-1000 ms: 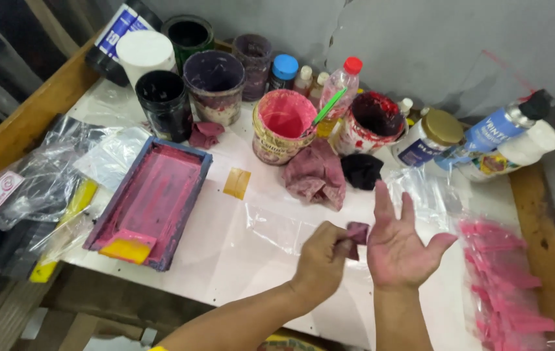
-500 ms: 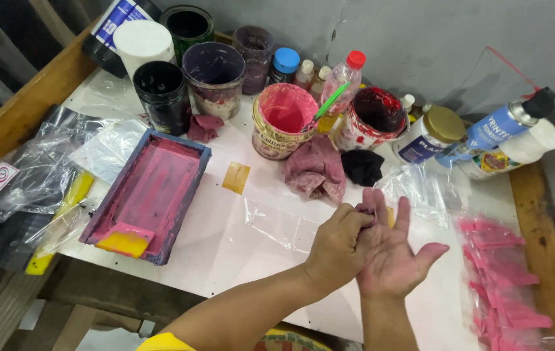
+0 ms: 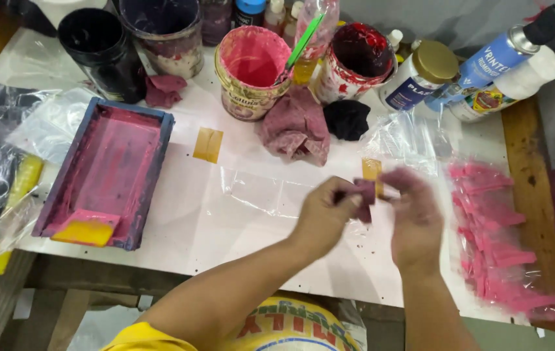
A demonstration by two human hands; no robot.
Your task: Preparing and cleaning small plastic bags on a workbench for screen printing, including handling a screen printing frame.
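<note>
- The left hand (image 3: 326, 211) curls its fingers around a small dark-red rag (image 3: 364, 195), pinching it from the left side.
- The right hand (image 3: 415, 218) meets it from the right, fingertips pressed together on the same rag; motion blur hides the exact grip.
- The rag is a little crumpled scrap, maroon and stained, held between both hands just above the tabletop (image 3: 225, 221), near the middle of the scene.
- Just beyond the hands, a small yellow-orange strip (image 3: 372, 170) lies on clear plastic film.
- To the left sits a blue tray (image 3: 105, 172) coated in pink paint, with a yellow squeegee (image 3: 86, 231) at its near end.
- At the right, pink pieces in clear bags (image 3: 495, 240) lie in a row.
- Farther off stands a tub of pink paint (image 3: 251, 65), with a larger reddish cloth (image 3: 294, 127) just in front of it.
</note>
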